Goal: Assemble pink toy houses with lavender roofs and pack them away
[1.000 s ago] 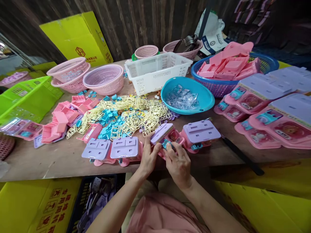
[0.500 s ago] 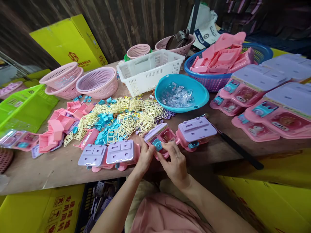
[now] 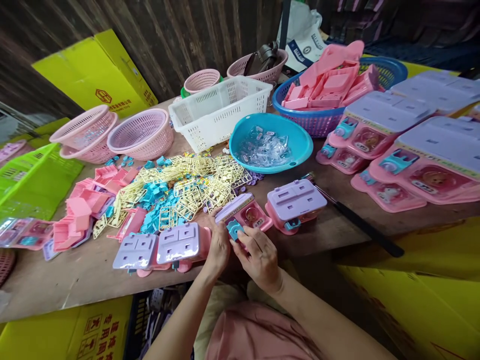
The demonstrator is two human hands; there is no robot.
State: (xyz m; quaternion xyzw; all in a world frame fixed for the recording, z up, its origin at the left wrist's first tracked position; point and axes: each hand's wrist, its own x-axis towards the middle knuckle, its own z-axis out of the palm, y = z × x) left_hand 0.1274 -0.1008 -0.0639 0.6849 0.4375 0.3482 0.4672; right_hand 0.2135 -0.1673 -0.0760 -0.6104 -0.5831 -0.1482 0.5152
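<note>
Between my hands, at the table's front edge, is a pink toy box (image 3: 258,214) with a lilac lid and a clear window, tilted with its front toward me. My left hand (image 3: 218,245) grips its left end. The fingers of my right hand (image 3: 258,255) are closed on the turquoise piece (image 3: 234,228) at the box's front; whether that piece is seated or loose I cannot tell. Just right of it stands a similar lilac-lidded box (image 3: 296,202). To the left, two more such boxes (image 3: 178,243) sit side by side, lids up.
A heap of cream plastic frames (image 3: 191,190) and turquoise parts lies behind my hands. Beyond it are a turquoise basin (image 3: 270,162) of clear pieces and a white basket (image 3: 221,112). A black-handled screwdriver-like tool (image 3: 360,225) lies at right, near stacked toy boxes (image 3: 442,160).
The view has shifted a little. My right hand has moved leftward across the box front, and its fingers now pinch the turquoise piece, which sits lower and nearer to me.
</note>
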